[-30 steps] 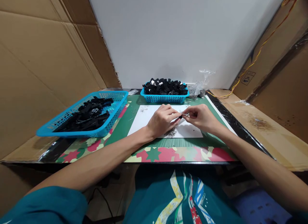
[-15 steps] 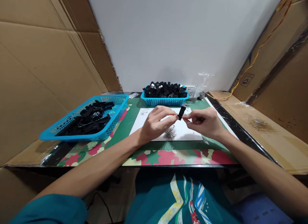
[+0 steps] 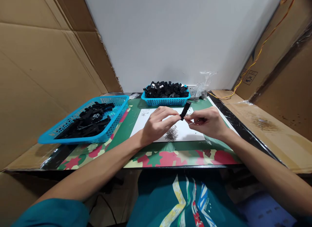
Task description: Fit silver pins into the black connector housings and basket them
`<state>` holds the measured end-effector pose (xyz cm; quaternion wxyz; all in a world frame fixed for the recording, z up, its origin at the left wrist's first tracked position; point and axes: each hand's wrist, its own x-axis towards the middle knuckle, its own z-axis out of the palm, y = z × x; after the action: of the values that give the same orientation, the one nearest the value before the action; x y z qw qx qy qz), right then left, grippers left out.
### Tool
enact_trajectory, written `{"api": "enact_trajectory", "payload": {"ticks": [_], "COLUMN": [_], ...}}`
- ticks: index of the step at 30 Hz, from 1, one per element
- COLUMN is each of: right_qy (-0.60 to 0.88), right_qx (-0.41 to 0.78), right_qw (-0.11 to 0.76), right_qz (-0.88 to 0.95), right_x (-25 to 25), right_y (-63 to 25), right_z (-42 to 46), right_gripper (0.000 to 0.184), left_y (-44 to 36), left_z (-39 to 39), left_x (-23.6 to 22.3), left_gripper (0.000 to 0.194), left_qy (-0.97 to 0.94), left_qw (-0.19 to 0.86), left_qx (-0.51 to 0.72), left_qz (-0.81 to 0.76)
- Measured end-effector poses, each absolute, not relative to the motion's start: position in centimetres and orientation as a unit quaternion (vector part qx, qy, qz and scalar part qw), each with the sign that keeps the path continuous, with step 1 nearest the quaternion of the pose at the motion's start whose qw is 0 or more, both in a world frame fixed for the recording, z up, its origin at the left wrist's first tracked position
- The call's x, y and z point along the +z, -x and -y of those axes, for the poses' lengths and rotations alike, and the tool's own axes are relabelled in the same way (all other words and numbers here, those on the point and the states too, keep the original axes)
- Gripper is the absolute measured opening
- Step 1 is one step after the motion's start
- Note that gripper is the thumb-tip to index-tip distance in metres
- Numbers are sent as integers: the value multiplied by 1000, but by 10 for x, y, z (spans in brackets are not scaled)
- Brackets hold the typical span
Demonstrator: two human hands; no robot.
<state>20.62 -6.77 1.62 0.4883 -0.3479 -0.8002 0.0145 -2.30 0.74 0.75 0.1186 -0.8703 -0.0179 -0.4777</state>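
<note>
Over the white sheet, my left hand (image 3: pixel 159 123) pinches the lower end of a short black strip (image 3: pixel 186 110) between thumb and fingertips. The strip stands tilted, its upper end leaning right. Close against its right side, my right hand (image 3: pixel 207 121) is closed. A thin metal tool (image 3: pixel 191 123) shows at its fingertips, with something dark inside the curled fingers; its exact kind is hidden. Beneath the hands, a pile of tiny metallic pieces (image 3: pixel 171 133) lies on the white sheet (image 3: pixel 137 126).
At the left stands a large blue basket (image 3: pixel 117 118) with black strips. A smaller blue basket (image 3: pixel 165 102) at the back is heaped with black pieces. Clear plastic bags (image 3: pixel 198 92) with small parts sit beside it. Cardboard walls (image 3: pixel 44 64) flank the green mat (image 3: pixel 126 123).
The black strip has turned in my left fingers; its grey upper end has given way to a plain black side. Both hands stay nearly in place, and the view has shifted slightly.
</note>
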Motion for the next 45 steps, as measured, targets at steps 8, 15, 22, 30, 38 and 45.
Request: {"api": "enact_trajectory", "payload": {"ticks": [8, 15, 22, 30, 38, 45], "right_qy": [349, 352, 313, 365, 402, 438], "right_qx": [73, 67, 13, 31, 88, 146], "right_qw": [480, 466, 438, 451, 417, 326], "right_qz": [801, 809, 843, 814, 810, 825], "right_x": [17, 20, 16, 21, 23, 18], "right_y": [-205, -206, -212, -226, -234, -235], "right_z": [69, 71, 66, 64, 59, 53], "right_gripper": [11, 13, 18, 15, 13, 19], "left_y": [22, 21, 23, 6, -2, 2], "left_z": [-4, -1, -7, 6, 7, 2], "left_x": [12, 12, 9, 13, 3, -7], "left_gripper": [18, 15, 14, 15, 17, 12], "left_qy": [880, 881, 886, 819, 806, 884], "left_qw": [138, 137, 103, -215, -302, -142], "left_qx": [-455, -452, -452, -511, -462, -400], "left_qz": [-22, -16, 5, 148, 213, 198]}}
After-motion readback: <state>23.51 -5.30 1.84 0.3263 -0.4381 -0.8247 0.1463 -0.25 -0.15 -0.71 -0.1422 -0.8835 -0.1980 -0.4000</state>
